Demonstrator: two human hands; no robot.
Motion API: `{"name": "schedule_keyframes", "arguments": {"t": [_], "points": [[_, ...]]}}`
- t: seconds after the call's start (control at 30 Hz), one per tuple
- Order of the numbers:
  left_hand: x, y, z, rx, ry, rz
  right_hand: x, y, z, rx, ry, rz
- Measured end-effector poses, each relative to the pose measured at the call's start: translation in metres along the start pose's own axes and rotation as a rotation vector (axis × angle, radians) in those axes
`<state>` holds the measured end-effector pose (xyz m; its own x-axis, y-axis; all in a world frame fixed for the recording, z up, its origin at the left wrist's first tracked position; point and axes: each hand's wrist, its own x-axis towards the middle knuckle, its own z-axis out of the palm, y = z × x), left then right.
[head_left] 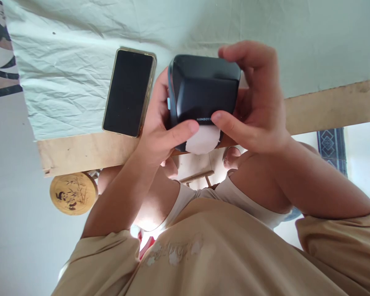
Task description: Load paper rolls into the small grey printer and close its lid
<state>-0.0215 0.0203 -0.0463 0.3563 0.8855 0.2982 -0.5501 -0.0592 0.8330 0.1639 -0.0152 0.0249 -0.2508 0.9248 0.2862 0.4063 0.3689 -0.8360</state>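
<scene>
Far left, a round wooden disc [73, 193] with a panda drawing sat below the wooden table edge [89, 152]. A creased pale cloth [64, 74] covered the tabletop. A dark phone [128, 92] lay face up on the cloth, just beside the left hand [160, 131] and not touching the printer. The left hand was clamped on the black label printer [203, 88], palm against its left side and thumb pressed across the lower front edge. The printer was held in the air over the near table edge, between both hands, front face toward the camera. A white label [203, 139] stuck out of its lower edge, directly under the two thumb tips, which nearly met. The right hand [255, 111] was closed on the printer's right side, fingers curled over the top corner and thumb on the front by the brand lettering. Judgement: the two-handed hold looked steady. To do this well, both thumbs should stay clear of the slot so the label isn't creased or pinched, and the body should stay level with even side pressure. Far right, a patterned rug [331, 144] showed on the floor beyond the table.
</scene>
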Motion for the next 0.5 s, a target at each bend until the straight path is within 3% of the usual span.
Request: {"name": "schedule_keyframes", "arguments": {"t": [0.23,0.5], "points": [[-0.006,0.014,0.021,-0.002,0.106,-0.042,0.006,0.006,0.002,0.26,-0.133,0.136],[-0.007,0.024,0.035,-0.029,0.198,-0.123,0.006,0.008,-0.002,0.074,-0.173,0.091]]}}
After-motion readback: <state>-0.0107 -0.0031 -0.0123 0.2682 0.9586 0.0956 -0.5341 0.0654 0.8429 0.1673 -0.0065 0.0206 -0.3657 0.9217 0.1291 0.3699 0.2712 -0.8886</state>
